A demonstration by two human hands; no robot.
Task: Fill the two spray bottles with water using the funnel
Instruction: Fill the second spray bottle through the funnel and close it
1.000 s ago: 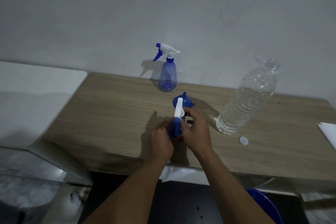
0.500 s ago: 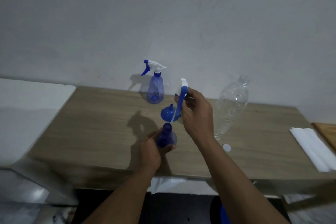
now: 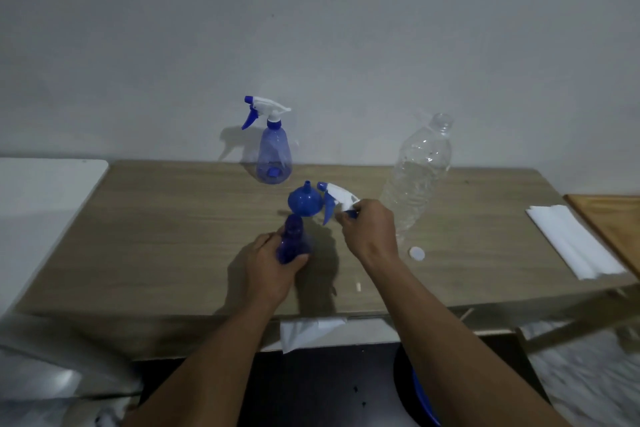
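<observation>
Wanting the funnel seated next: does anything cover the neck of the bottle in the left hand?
Nothing visible: the right hand holds the spray head aside, so the bottle stands open-necked near the funnel.

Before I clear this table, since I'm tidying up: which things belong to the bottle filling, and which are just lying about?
For the job: open spray bottle in the left hand, trigger head in the right hand, blue funnel, second spray bottle, water bottle, white cap.
Lying about: folded white paper, wooden board, small white scrap.
</observation>
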